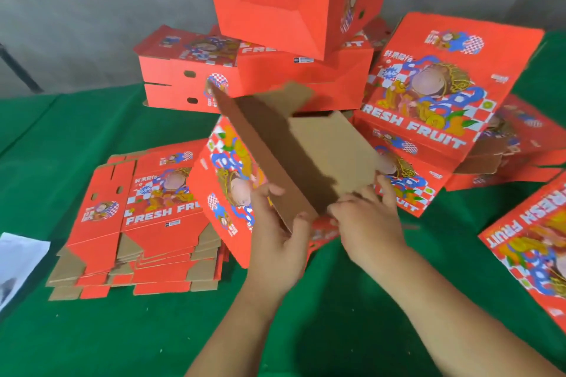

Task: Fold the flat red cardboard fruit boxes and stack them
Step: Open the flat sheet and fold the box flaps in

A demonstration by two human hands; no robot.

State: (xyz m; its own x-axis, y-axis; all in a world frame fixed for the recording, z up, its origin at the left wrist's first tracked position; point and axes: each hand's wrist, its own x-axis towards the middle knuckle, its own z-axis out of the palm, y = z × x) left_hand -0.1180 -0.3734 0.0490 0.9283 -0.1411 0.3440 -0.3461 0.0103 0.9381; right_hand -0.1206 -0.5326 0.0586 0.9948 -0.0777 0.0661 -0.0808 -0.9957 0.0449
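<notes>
A partly opened red fruit box [294,156] stands tilted at the table's middle, its brown inside facing me. My left hand [275,223] grips the near edge of its left wall, thumb on the brown inside. My right hand [367,217] grips the near edge of the brown panel on the right. A pile of flat red boxes [147,217] lies to the left. Folded boxes [275,76] are stacked at the back, with one box [284,0] tilted on top.
A green cloth [306,315] covers the table. More red boxes [441,95] lean and lie at the right, and one [533,254] reaches the right edge. A white sheet of paper [18,263] lies at the left edge. A grey wall stands behind.
</notes>
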